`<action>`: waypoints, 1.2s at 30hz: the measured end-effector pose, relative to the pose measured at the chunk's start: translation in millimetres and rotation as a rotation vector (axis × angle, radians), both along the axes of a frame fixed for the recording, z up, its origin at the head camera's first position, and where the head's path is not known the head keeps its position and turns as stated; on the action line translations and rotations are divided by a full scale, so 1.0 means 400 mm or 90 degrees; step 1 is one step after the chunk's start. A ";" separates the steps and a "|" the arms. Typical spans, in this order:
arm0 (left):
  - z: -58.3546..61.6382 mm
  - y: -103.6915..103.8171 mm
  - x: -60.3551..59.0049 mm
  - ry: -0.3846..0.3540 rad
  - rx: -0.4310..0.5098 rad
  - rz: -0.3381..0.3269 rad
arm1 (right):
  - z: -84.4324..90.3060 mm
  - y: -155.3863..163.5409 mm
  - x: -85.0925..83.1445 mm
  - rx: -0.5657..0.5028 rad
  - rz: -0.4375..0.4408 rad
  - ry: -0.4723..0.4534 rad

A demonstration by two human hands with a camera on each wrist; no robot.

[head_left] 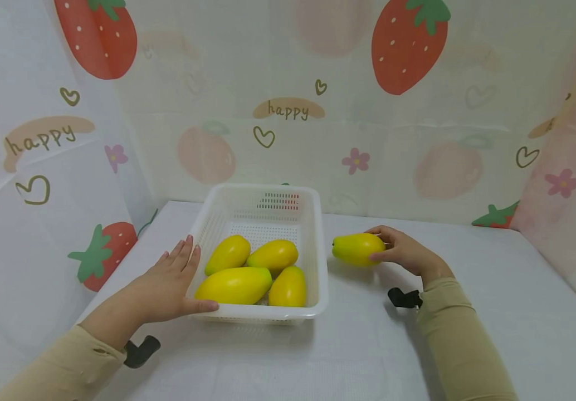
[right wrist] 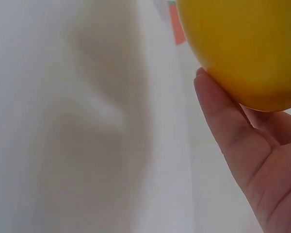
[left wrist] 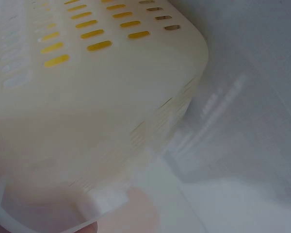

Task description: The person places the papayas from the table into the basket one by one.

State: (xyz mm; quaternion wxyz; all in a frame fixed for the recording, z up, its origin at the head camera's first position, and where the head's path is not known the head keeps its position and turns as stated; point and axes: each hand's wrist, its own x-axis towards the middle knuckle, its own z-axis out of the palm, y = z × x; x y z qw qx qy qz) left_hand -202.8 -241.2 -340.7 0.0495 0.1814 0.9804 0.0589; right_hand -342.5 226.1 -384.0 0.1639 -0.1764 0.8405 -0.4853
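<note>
In the head view, my right hand (head_left: 408,253) grips a yellow papaya (head_left: 358,249) by one end, with the thumb near and the fingers on the far side. Its greenish tip points left toward the basket. The right wrist view shows the thumb against the yellow papaya (right wrist: 247,53), which is held above the table. My left hand (head_left: 167,287) rests against the left front corner of a white plastic basket (head_left: 324,250), fingers straight along its side and thumb over the front rim. Several yellow papayas (head_left: 233,285) lie in the basket's front half.
The white table (head_left: 358,345) extends on both sides of the basket. Behind stands a printed cloth backdrop (head_left: 288,150) with strawberries and hearts, and cloth walls flank both sides. A black piece (head_left: 141,352) sits at the left wrist, another (head_left: 404,298) at the right.
</note>
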 end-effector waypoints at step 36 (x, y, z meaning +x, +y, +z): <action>-0.013 -0.006 -0.014 0.005 -0.013 0.001 | 0.237 -0.232 -0.067 -0.038 0.066 0.105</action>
